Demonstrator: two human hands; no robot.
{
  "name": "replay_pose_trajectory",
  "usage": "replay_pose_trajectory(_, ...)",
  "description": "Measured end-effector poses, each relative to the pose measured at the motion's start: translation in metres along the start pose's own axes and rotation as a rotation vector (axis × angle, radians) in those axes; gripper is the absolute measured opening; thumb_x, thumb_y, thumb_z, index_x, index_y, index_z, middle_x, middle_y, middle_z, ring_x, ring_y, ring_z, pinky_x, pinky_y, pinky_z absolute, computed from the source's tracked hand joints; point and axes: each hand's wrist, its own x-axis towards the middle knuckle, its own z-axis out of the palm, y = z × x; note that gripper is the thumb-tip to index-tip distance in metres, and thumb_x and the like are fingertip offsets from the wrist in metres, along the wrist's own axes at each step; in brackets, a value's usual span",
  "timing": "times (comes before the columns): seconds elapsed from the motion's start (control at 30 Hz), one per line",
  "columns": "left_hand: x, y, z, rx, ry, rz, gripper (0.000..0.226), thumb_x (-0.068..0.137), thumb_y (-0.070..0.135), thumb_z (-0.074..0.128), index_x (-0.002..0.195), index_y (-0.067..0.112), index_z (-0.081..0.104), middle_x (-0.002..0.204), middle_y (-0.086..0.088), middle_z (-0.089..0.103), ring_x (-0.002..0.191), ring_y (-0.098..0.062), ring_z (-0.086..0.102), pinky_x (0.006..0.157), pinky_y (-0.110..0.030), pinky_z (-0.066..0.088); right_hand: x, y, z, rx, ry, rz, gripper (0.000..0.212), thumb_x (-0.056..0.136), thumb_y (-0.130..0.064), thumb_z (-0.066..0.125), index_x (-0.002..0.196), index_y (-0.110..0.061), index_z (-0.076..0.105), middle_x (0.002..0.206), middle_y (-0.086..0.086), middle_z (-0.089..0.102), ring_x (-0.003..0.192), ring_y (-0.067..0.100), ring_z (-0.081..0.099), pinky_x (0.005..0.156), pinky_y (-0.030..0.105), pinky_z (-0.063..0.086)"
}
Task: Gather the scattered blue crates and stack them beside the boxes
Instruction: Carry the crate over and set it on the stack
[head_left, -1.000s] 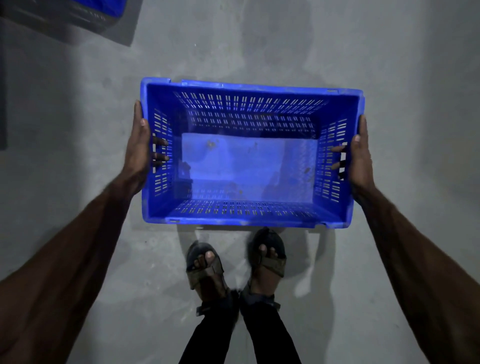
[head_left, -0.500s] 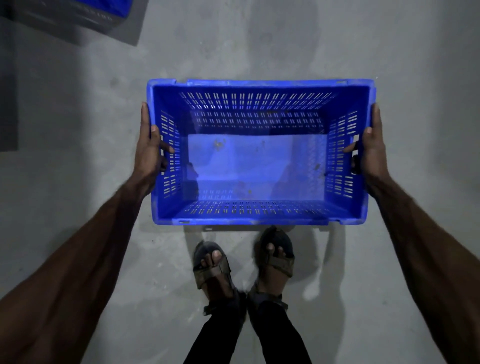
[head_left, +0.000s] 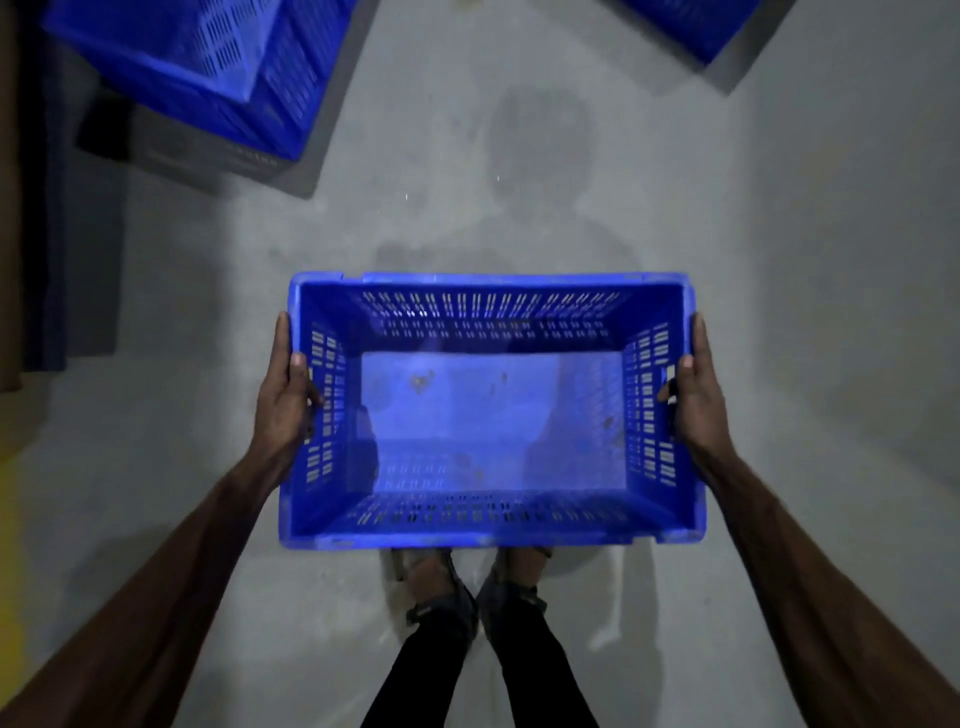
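The blue crate (head_left: 493, 415) hung in front of the person, clear of the grey floor (head_left: 779, 260) and above the sandalled feet (head_left: 467, 577), its open top facing up and its inside bare apart from a few smudges on the base. The left hand (head_left: 285, 395) was clamped on the left short wall and the right hand (head_left: 693, 395) on the right one, each grip closed on the crate with the thumb lying along the rim and the fingertips hooked through the slots of the wall. Judging by how level it sat between outstretched arms, it was probably light for its bulk. The moulded plastic looked stiff enough to hold its shape under a squeeze from both ends. The smooth walls could have been slippery, so the slotted short ends under the thick rim seemed the sensible places to hold. It did not look fragile. Further off on the floor, a second blue crate (head_left: 208, 67) lay to the upper left, blurred, and the corner of another crate (head_left: 696, 26) showed at the upper right. No boxes could be made out with any certainty.
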Motion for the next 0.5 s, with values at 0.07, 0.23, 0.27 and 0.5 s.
replay_pose_trajectory(0.07,-0.029,0.043,-0.027,-0.001,-0.001,-0.01,0.051,0.111,0.038,0.038,0.155,0.058,0.022,0.083,-0.016,0.057,0.057,-0.008,0.044,0.048,-0.026,0.043,-0.032,-0.041,-0.035,-0.01,-0.001,-0.003,0.047,0.11,-0.049,0.03,0.151,-0.065,0.015,0.102,-0.003,0.07,0.072,0.019,0.061,0.081,0.058,0.055)
replay_pose_trajectory(0.23,-0.108,0.176,-0.102,0.029,0.015,0.037,0.05,0.112,0.032,0.036,0.155,0.054,0.024,0.078,-0.002,0.048,0.049,-0.003,0.038,0.04,-0.015,0.034,-0.126,-0.167,-0.134,0.001,0.029,-0.035,0.048,0.11,-0.048,0.028,0.153,-0.063,0.013,0.087,-0.005,0.066,0.07,0.011,0.061,0.075,0.036,0.05)
replay_pose_trajectory(0.27,-0.122,0.204,-0.119,0.035,0.01,0.046,0.051,0.112,0.032,0.036,0.156,0.052,0.023,0.073,0.0,0.047,0.047,-0.002,0.037,0.04,-0.016,0.034,-0.143,-0.191,-0.155,0.01,0.046,-0.036,0.048,0.11,-0.048,0.028,0.153,-0.062,0.012,0.086,-0.005,0.066,0.071,0.011,0.061,0.075,0.035,0.05)
replay_pose_trajectory(0.5,-0.197,0.377,-0.193,0.073,-0.018,0.188,0.046,0.108,0.045,0.039,0.144,0.071,0.026,0.07,0.007,0.055,0.047,-0.008,0.039,0.05,-0.025,0.035,-0.234,-0.298,-0.278,0.098,0.195,-0.048,0.049,0.107,-0.049,0.03,0.151,-0.066,0.015,0.075,-0.008,0.062,0.067,0.014,0.056,0.073,0.045,0.046)
